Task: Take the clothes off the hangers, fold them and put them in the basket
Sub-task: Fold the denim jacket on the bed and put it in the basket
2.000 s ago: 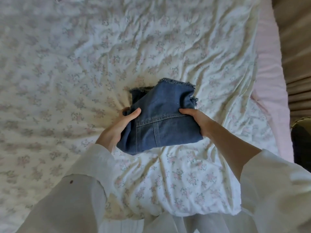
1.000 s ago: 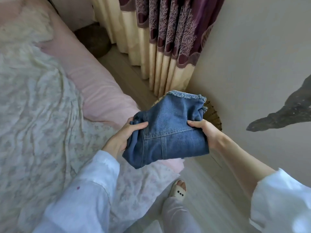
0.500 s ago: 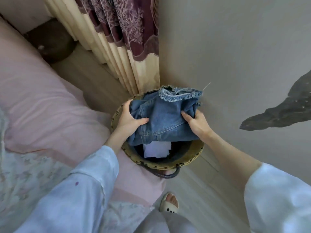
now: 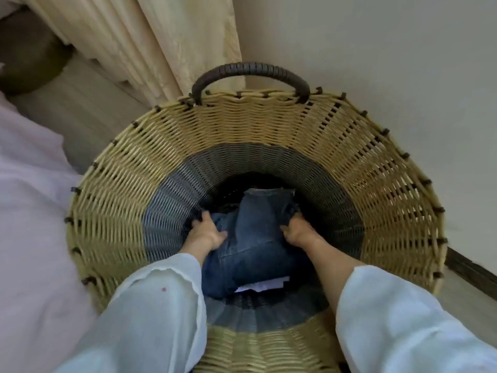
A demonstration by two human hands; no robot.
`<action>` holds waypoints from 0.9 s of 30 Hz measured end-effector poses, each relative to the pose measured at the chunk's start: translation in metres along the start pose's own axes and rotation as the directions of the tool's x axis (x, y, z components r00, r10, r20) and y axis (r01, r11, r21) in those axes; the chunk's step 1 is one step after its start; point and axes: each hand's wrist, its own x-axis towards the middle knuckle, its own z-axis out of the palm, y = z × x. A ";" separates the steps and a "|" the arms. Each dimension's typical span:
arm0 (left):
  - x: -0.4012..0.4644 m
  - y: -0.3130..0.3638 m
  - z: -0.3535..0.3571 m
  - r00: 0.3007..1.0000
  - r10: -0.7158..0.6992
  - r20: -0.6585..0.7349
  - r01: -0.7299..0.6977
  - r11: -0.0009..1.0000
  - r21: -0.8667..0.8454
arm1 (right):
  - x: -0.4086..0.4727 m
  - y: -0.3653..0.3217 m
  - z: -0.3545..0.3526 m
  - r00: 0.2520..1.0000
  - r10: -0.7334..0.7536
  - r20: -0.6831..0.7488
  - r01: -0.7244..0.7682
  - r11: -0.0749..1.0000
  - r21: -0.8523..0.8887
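Two seconds ago you were holding the folded denim garment [image 4: 252, 238] over the bed; now you are reaching deep into the basket [image 4: 242, 125] with both arms, and the garment is sitting low inside it, near the bottom. Your view is now looking straight down into the basket, which is filling most of the picture.

Your left hand [image 4: 207, 231] is gripping the garment on its 9 o'clock side, with the thumb lying across the denim and the fingers going behind the edge. Your right hand [image 4: 295, 227] is gripping it on the 3 o'clock side, and the fingers there are tucking into the fabric. So both hands are closed on the garment and are not releasing it yet.

Under the denim, at 6 o'clock, a white piece of cloth [image 4: 262, 286] is showing. I judge that it is an item already placed in the basket, so at least one garment is done. The denim one is folded and is almost placed; only letting go and pulling your arms out is remaining for it.

How many clothes are waiting on hangers I cannot tell, because no hanger is visible now. At 9 o'clock the pink bed cover [image 4: 29, 211] is lying beside the basket, and at 12 o'clock the dark handle [image 4: 250, 70] is standing up in front of the curtain [image 4: 161, 44] and the wall.
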 end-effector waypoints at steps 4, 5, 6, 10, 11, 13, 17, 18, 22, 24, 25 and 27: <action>0.002 0.005 0.029 0.885 0.410 -0.220 -0.311 0.873 0.376 | 0.005 0.009 0.004 0.995 -0.084 -0.048 0.057 0.912 -0.407; 0.002 0.007 0.036 0.802 0.563 -0.198 -0.447 0.786 0.427 | 0.005 0.009 0.005 0.981 -0.192 -0.014 0.165 0.876 -0.452; 0.000 0.010 0.040 0.743 0.656 -0.133 -0.543 0.706 0.454 | 0.004 0.009 0.008 0.956 -0.288 0.055 0.279 0.835 -0.475; 0.008 0.007 0.049 0.799 0.565 0.206 -0.581 0.638 0.505 | 0.004 0.017 0.020 0.913 -0.259 0.314 0.396 0.745 -0.537; 0.013 0.004 0.050 0.821 0.525 0.225 -0.559 0.655 0.508 | 0.005 0.020 0.021 0.918 -0.221 0.329 0.377 0.741 -0.556; 0.025 -0.005 0.052 0.837 0.493 0.236 -0.537 0.660 0.525 | 0.010 0.021 0.022 0.933 -0.169 0.317 0.334 0.732 -0.595; 0.043 -0.021 0.066 0.862 0.444 0.244 -0.500 0.665 0.555 | 0.027 0.018 0.039 0.948 -0.093 0.305 0.277 0.713 -0.644; 0.048 -0.021 0.072 0.869 0.434 0.239 -0.489 0.671 0.557 | 0.033 0.020 0.047 0.950 -0.076 0.302 0.265 0.707 -0.656; 0.065 -0.022 0.093 0.895 0.396 0.203 -0.436 0.690 0.578 | 0.052 0.030 0.070 0.962 -0.030 0.272 0.220 0.674 -0.705; 0.068 -0.018 0.095 0.908 0.369 0.197 -0.409 0.680 0.609 | 0.055 0.029 0.072 0.966 -0.009 0.259 0.198 0.670 -0.715; 0.067 -0.014 0.093 0.914 0.350 0.206 -0.398 0.674 0.622 | 0.054 0.027 0.072 0.968 0.002 0.251 0.186 0.663 -0.725; 0.056 -0.007 0.085 0.927 0.286 0.243 -0.374 0.664 0.647 | 0.043 0.024 0.070 0.972 0.014 0.234 0.168 0.651 -0.740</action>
